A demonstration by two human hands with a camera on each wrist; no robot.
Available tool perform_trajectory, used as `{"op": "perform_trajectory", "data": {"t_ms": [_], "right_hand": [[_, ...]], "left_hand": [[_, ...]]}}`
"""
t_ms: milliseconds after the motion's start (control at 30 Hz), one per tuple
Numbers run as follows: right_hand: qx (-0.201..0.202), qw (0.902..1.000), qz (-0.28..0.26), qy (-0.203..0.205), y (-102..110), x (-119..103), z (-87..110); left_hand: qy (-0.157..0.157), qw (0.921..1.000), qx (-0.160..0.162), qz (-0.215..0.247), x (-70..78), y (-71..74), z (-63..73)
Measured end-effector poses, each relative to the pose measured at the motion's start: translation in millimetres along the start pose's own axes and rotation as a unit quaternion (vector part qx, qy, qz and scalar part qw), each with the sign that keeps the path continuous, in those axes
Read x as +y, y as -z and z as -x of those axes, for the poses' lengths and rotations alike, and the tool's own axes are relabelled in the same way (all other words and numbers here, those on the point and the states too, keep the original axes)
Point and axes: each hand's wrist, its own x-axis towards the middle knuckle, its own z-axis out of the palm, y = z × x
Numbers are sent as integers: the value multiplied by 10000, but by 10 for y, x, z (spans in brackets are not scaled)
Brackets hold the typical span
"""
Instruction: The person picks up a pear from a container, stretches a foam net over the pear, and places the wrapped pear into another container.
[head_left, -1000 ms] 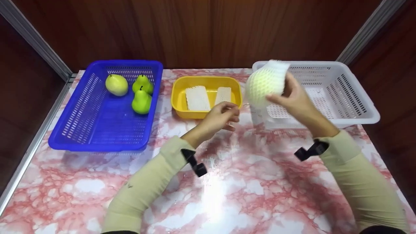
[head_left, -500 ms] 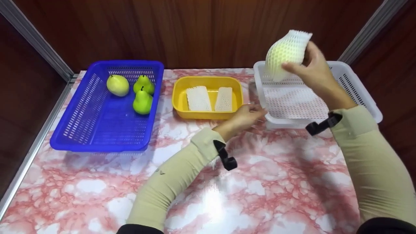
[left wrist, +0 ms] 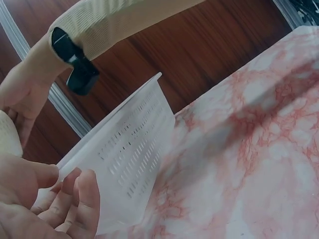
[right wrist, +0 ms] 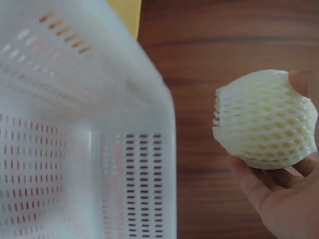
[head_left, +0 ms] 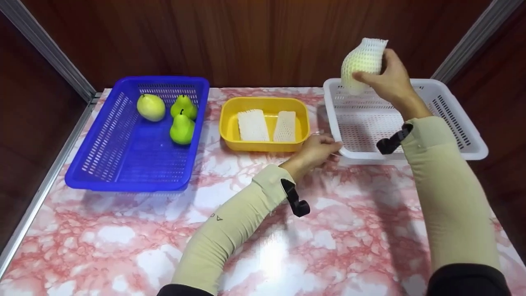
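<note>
My right hand (head_left: 390, 80) grips a pale yellow-green fruit in a white foam net (head_left: 361, 68), raised above the back left of the white basket (head_left: 476, 144). In the right wrist view the thumb and fingers wrap around the foam net (right wrist: 264, 119), whose open end faces left. My left hand (head_left: 316, 150) is at the white basket's front left corner, thumb and fingertips pinching its rim. The left wrist view shows the curled fingers (left wrist: 87, 194) against the basket wall (left wrist: 134, 144).
A blue basket (head_left: 135, 186) at left holds a yellowish pear (head_left: 151, 107) and two green pears (head_left: 181, 129). Between the baskets stands a yellow tub (head_left: 263, 145) with two flat foam nets (head_left: 252, 125). A wooden panel (head_left: 263, 41) rises behind the marbled table (head_left: 123, 234).
My right hand has lifted the netted fruit up and back over the white basket. My left hand has moved right, from beside the yellow tub to the white basket's corner.
</note>
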Motion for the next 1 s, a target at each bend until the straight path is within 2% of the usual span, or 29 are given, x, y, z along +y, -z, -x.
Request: {"op": "perform_trajectory", "data": {"t_ms": [200,400,567,767,1000], "right_hand": [[-361,9966,647,-366,-53,141,-97],[-973,9889,1049,-400,-175,318,-140],[-1216,9828,1350,-343,-275,473,-149],[-1345,9788,1500,-381,-291,500,-177],[-1714,9684,1728,-538,-297,525,-221]], "left_hand": [[78,10000,23,-20,3,2,11],[107,9999,96,62,20,-4,6],[122,9999,84,44,12,-10,2],[144,9996,221,-65,26,-26,-11],[164,9998,118,19,30,-31,-6]]}}
